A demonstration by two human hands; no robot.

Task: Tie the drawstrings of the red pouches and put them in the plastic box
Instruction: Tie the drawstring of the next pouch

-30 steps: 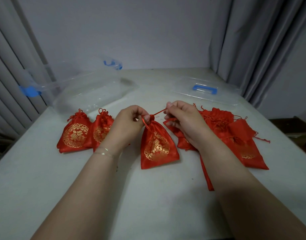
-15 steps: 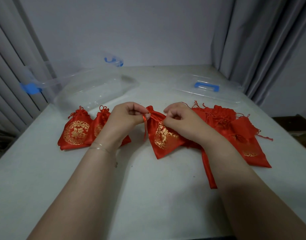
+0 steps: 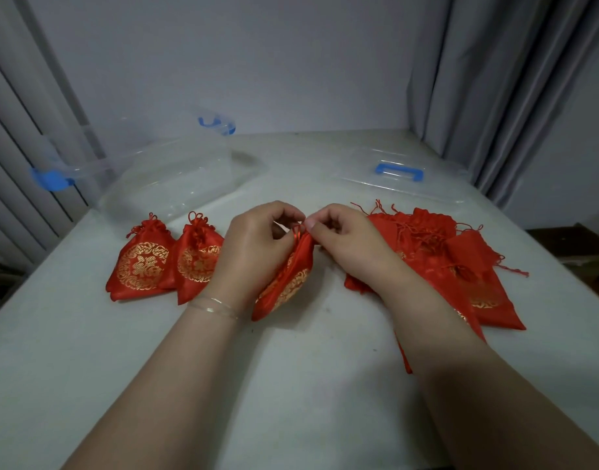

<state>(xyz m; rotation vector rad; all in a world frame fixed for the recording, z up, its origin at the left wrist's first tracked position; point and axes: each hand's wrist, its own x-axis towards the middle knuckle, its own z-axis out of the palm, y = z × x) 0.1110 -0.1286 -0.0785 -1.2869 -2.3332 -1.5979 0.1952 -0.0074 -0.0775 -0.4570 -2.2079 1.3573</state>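
Held pouch: a red pouch (image 3: 288,283) with a gold emblem sits at the centre of the white counter (image 3: 155,368), between both hands.
Direction: its long axis runs diagonally, gathered neck pointing up and to the right, bottom corner pointing down and to the left, touching the counter.
Left hand: the left hand (image 3: 257,245) has its fingers curled at the pouch neck, pinching the red drawstring (image 3: 296,230).
Right hand: the right hand (image 3: 349,242) pinches the same drawstring from the other side, fingertips nearly meeting the left.
Tied pouches: two closed pouches (image 3: 145,262) lie side by side to the left, necks pointing away.
Untied pile: a heap of red pouches (image 3: 461,262) lies to the right.
Plastic box: the clear plastic box (image 3: 162,178) stands far left; its lid (image 3: 400,178) lies far right.
Writing: gold ornamental emblems only; not legible.
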